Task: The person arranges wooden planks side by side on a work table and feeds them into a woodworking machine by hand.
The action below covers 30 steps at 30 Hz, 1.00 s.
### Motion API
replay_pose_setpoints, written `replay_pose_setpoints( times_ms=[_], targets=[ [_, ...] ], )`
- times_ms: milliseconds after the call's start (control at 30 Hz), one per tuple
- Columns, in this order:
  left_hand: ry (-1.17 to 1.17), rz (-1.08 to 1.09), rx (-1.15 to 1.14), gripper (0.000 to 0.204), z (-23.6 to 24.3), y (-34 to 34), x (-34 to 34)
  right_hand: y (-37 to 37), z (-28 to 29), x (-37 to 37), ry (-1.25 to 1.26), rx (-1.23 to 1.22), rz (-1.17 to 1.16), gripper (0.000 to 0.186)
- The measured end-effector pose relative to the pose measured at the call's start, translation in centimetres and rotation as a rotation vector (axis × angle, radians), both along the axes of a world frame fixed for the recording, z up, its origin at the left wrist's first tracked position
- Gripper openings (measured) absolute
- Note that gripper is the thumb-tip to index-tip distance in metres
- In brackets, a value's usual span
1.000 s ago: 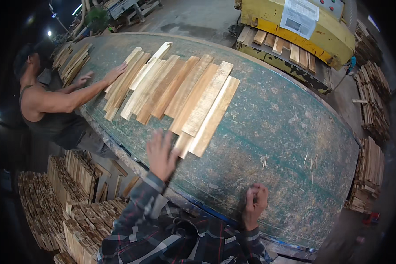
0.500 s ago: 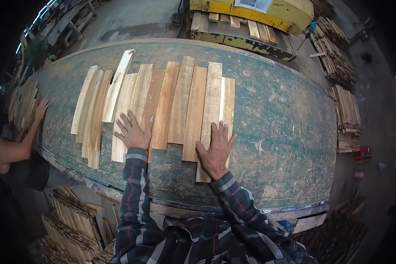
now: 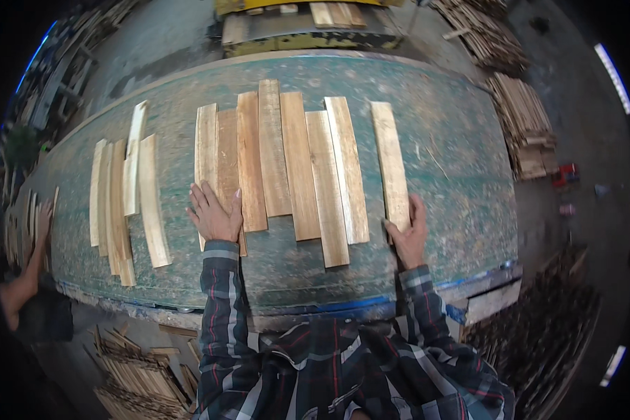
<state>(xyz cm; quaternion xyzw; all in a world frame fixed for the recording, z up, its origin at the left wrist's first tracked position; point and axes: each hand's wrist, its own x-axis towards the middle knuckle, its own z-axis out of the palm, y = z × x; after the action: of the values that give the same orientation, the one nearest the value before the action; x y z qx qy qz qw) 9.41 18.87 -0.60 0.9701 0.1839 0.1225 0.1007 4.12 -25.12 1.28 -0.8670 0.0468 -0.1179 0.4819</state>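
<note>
On the green worktable wooden slats lie side by side. My left hand rests flat, fingers spread, over the near ends of a pale slat and a browner slat. To its right, several more slats sit close together with uneven ends. Apart from them at the right, one pale slat has its near end between the thumb and fingers of my right hand. Left of my left hand lie a lone slat and a tight bunch of narrow slats.
At the far left another person's arm reaches over more slats on the table. A yellow machine stands beyond the far edge. Stacks of wood stand at the right, and more wood is piled below the near edge.
My right hand has moved right and now grips a slat set apart from the others. The slats have spread, with gaps opening left of my left hand. The view has shifted.
</note>
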Motion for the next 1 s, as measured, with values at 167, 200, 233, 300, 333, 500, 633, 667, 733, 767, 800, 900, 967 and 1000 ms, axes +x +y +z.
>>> replay_pose_setpoints(
  times_ms=[167, 200, 233, 300, 333, 500, 633, 667, 733, 767, 800, 900, 967, 1000],
  targets=[
    [-0.07, -0.323, 0.096, 0.094, 2.6, -11.2, -0.4, -3.4, 1.8, -2.4, 0.074, -0.366, 0.132, 0.11],
    [-0.132, -0.494, 0.092, 0.096, 3.8, -14.5, -2.0, -2.9, 2.9, -3.2, 0.117, -0.454, 0.193, 0.117],
    [-0.045, -0.679, 0.009, 0.098, 3.7, -17.1, -3.9, -2.4, 3.1, -4.1, 0.161, -0.537, 0.259, 0.123],
    [0.0, -0.989, -0.058, 0.098, 3.4, -21.0, -7.0, -2.6, 3.1, -4.4, 0.172, -0.553, 0.302, 0.134],
    [-0.044, -1.127, -0.044, 0.096, 2.5, -22.2, -7.7, -2.7, 3.3, -4.3, 0.16, -0.596, 0.359, 0.135],
    [0.067, -1.132, 0.025, 0.101, 0.7, -24.4, -4.7, -4.8, 0.3, -2.1, -0.022, -0.46, 0.339, 0.127],
    [0.011, -1.016, 0.07, 0.099, 1.4, -24.1, 0.0, -4.0, 1.3, 1.9, -0.067, -0.503, 0.38, 0.122],
    [-0.01, -0.981, 0.098, 0.098, 1.5, -23.8, 0.5, -4.0, 1.6, 2.8, -0.041, -0.559, 0.362, 0.122],
    [-0.026, -0.93, 0.137, 0.097, 1.9, -22.1, 0.1, -4.4, 2.1, 3.2, 0.001, -0.623, 0.315, 0.12],
    [-0.046, -0.846, 0.086, 0.095, 2.5, -20.7, -0.6, -5.0, 2.1, 3.0, -0.009, -0.616, 0.324, 0.12],
    [-0.067, -0.763, 0.036, 0.093, 3.3, -19.0, -1.6, -5.4, 2.1, 2.4, 0.037, -0.615, 0.273, 0.12],
    [-0.178, -0.552, 0.017, 0.089, 4.1, -13.7, -7.5, -7.0, 1.7, 0.2, 0.076, -0.602, 0.168, 0.12],
    [-0.167, -0.456, 0.085, 0.089, 2.1, -9.4, -9.9, -6.0, 1.6, -0.3, 0.128, -0.537, 0.191, 0.122],
    [-0.079, -0.402, 0.114, 0.091, 0.8, -7.2, -10.5, -4.8, 2.0, -0.1, 0.146, -0.49, 0.226, 0.111]
  ],
)
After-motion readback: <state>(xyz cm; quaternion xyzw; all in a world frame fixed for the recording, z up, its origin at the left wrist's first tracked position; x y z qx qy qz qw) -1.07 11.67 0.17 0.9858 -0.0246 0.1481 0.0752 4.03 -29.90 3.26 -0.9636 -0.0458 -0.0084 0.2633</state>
